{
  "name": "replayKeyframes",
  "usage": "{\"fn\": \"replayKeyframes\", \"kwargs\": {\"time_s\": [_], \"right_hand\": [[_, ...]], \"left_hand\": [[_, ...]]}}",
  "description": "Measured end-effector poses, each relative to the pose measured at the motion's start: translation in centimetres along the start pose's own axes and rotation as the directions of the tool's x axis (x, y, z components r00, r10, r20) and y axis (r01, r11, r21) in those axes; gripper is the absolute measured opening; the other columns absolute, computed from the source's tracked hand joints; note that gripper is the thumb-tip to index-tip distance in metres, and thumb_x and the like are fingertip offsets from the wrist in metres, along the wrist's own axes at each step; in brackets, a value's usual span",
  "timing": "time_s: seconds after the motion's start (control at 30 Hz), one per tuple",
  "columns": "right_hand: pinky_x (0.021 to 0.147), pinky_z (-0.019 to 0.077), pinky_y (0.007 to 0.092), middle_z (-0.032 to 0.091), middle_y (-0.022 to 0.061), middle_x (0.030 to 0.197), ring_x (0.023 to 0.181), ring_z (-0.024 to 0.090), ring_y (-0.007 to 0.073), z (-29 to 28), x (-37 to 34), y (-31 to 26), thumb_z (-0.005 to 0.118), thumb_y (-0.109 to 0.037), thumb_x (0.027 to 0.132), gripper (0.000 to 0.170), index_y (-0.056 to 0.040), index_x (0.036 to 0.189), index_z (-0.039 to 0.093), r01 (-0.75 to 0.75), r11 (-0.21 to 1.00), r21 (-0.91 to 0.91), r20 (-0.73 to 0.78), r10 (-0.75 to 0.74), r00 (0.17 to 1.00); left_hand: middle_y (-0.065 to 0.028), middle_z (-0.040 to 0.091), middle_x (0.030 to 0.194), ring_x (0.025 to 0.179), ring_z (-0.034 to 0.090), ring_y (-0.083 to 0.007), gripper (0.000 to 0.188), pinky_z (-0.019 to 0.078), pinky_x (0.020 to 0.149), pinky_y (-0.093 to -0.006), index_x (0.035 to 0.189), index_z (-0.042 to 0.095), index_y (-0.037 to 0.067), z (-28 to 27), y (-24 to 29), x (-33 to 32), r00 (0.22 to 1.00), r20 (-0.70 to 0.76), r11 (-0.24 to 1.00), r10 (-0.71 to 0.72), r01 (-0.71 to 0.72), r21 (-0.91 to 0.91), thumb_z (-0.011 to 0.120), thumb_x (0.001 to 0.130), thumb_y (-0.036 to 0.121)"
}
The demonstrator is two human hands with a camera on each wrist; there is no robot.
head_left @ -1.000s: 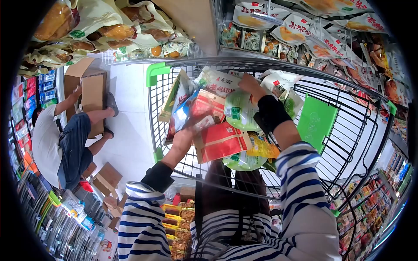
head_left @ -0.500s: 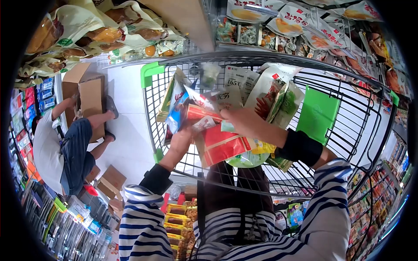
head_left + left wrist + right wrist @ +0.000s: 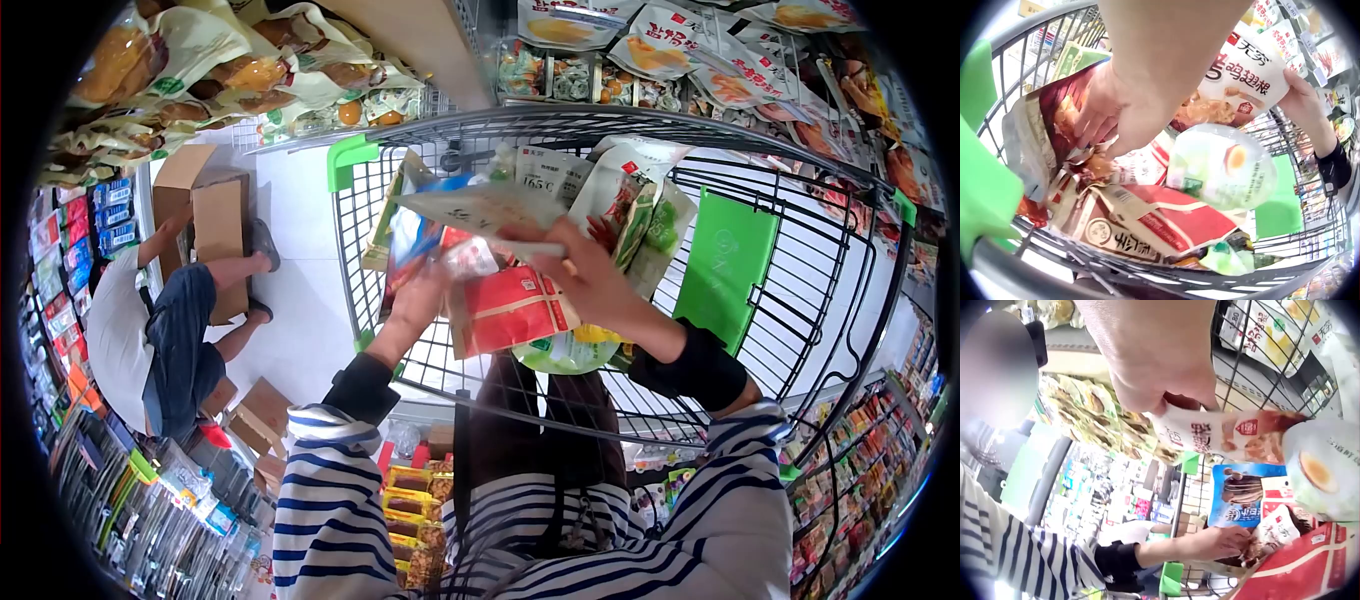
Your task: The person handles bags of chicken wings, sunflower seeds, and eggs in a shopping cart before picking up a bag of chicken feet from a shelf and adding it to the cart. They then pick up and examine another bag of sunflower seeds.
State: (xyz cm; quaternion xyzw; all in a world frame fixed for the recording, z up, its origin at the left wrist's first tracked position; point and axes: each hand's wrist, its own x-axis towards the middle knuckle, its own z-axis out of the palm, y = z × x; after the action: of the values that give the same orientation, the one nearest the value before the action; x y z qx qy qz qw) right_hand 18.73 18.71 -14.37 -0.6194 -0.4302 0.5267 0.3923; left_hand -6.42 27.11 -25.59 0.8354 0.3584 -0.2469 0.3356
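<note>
My right hand [image 3: 575, 265] pinches the edge of a white snack bag [image 3: 1238, 81] printed with red lettering and chicken pieces. The bag is tilted above the left part of the pile in the shopping cart [image 3: 345, 250]. My left hand [image 3: 415, 300] is low among the packages, thumb and fingers on a small white snack packet [image 3: 1279, 534]. Its fingers also lie across a dark red snack bag [image 3: 1063, 109] in the left wrist view. Beside that hand are a blue pouch [image 3: 1235, 494] and a red package [image 3: 515, 310]. A rounded pouch with an egg picture [image 3: 1222, 165] overlaps the pile.
A green panel [image 3: 725, 270] is fixed in the cart's right part. More bags [image 3: 640, 200] stand upright mid-cart. Shelves of bagged food [image 3: 660, 50] border the cart's far side. At the left, a person [image 3: 165, 320] squats by a cardboard box [image 3: 220, 225].
My right hand has moved left and toward me from the far middle of the cart, lifting and tilting the white snack bag. A grey-white bag behind now shows. My left hand stays in place.
</note>
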Motion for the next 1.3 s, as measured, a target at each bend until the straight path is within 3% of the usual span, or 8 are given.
{"fn": "replayKeyframes", "kwargs": {"time_s": [0.17, 0.37, 0.5, 0.57, 0.67, 0.77, 0.97, 1.3], "right_hand": [[0.060, 0.0350, 0.0215, 0.045, 0.0053, 0.076, 0.066, 0.039, 0.0076, -3.2, -2.5, -1.7, 0.043, -0.007, 0.085, 0.008, -0.0040, 0.088, 0.036, 0.057, 0.990, -0.131, -0.332, -0.097, 0.938], [0.066, 0.0336, 0.0165, 0.045, 0.0000, 0.080, 0.073, 0.039, 0.0028, -5.3, -6.9, -9.9, 0.042, -0.011, 0.086, 0.010, -0.0046, 0.090, 0.037, 0.184, 0.917, 0.353, -0.370, -0.044, 0.928], [0.065, 0.0356, 0.0183, 0.046, -0.0010, 0.079, 0.070, 0.041, 0.0042, -5.1, -9.9, -15.2, 0.043, -0.014, 0.086, 0.011, -0.0051, 0.089, 0.039, 0.245, 0.838, 0.488, -0.413, -0.026, 0.910], [0.070, 0.0377, 0.0208, 0.051, 0.0019, 0.087, 0.077, 0.047, 0.0073, -5.4, -11.3, -17.6, 0.042, -0.019, 0.086, 0.019, -0.0033, 0.097, 0.043, 0.262, 0.744, 0.615, -0.445, 0.054, 0.894], [0.073, 0.0417, 0.0247, 0.056, 0.0068, 0.092, 0.081, 0.054, 0.0126, -6.0, -13.1, -21.3, 0.043, -0.021, 0.085, 0.027, -0.0011, 0.103, 0.046, 0.269, 0.689, 0.673, -0.470, 0.118, 0.875], [0.068, 0.0450, 0.0261, 0.057, 0.0087, 0.088, 0.076, 0.057, 0.0151, -7.8, -14.1, -21.3, 0.045, -0.022, 0.085, 0.027, 0.0002, 0.099, 0.048, 0.303, 0.588, 0.750, -0.431, 0.087, 0.898], [0.077, 0.0447, 0.0342, 0.053, 0.0150, 0.103, 0.090, 0.054, 0.0216, -8.6, -17.6, -23.2, 0.046, -0.030, 0.084, 0.040, 0.0017, 0.108, 0.044, 0.238, 0.348, 0.907, -0.287, 0.096, 0.953], [0.090, 0.0361, 0.0302, 0.046, 0.0126, 0.115, 0.106, 0.045, 0.0179, -4.3, -25.2, -21.0, 0.050, 0.001, 0.078, 0.054, 0.0009, 0.125, 0.023, 0.230, 0.649, 0.725, -0.202, -0.119, 0.972]], "left_hand": [[-0.0205, 0.047, 0.110, 0.094, 0.051, -0.0326, 0.055, 0.0427, 0.078, -0.0349, 0.119, 0.031, 0.004, -4.4, 3.7, -1.0, 0.986, -0.168, 0.954, 0.021, -0.070, -0.290, 0.059, 0.074, 0.014], [-0.0173, 0.049, 0.111, 0.101, 0.050, -0.0273, 0.074, 0.0389, 0.086, -0.0318, 0.122, 0.027, 0.002, -12.0, 9.7, -4.8, 0.829, -0.533, 0.813, 0.171, -0.424, -0.399, 0.069, 0.063, 0.017], [-0.0097, 0.053, 0.104, 0.097, 0.051, -0.0177, 0.064, 0.0435, 0.081, -0.0309, 0.114, 0.038, -0.001, -16.2, 14.1, -10.4, 0.968, 0.018, 0.637, 0.249, -0.149, -0.757, 0.069, 0.058, -0.002], [-0.0070, 0.059, 0.089, 0.079, 0.056, -0.0121, 0.044, 0.0473, 0.066, -0.0252, 0.097, 0.052, -0.003, -17.9, 16.7, -13.9, 0.929, -0.038, 0.417, 0.367, -0.201, -0.886, 0.067, 0.057, -0.009], [0.0007, 0.059, 0.067, 0.051, 0.049, -0.0029, 0.035, 0.0352, 0.040, -0.0164, 0.094, 0.055, -0.001, -17.5, 17.5, -16.2, 0.902, 0.037, 0.546, 0.430, -0.228, -0.806, 0.070, 0.062, 0.004], [-0.0041, 0.058, 0.090, 0.080, 0.055, -0.0097, 0.046, 0.0448, 0.069, -0.0230, 0.102, 0.050, 0.000, -17.3, 21.2, -19.6, 0.888, -0.175, 0.012, 0.425, -0.199, -0.980, 0.069, 0.060, -0.002], [-0.0038, 0.053, 0.103, 0.090, 0.052, -0.0106, 0.049, 0.0431, 0.076, -0.0247, 0.114, 0.041, 0.002, -17.9, 23.8, -23.7, 0.904, -0.121, 0.021, 0.410, -0.142, -0.990, 0.062, 0.070, 0.001], [-0.0075, 0.055, 0.097, 0.079, 0.054, -0.0102, 0.043, 0.0469, 0.064, -0.0224, 0.108, 0.044, -0.002, -15.8, 25.0, -25.2, 0.839, -0.476, 0.220, 0.264, -0.533, -0.817, 0.064, 0.071, 0.009]]}}
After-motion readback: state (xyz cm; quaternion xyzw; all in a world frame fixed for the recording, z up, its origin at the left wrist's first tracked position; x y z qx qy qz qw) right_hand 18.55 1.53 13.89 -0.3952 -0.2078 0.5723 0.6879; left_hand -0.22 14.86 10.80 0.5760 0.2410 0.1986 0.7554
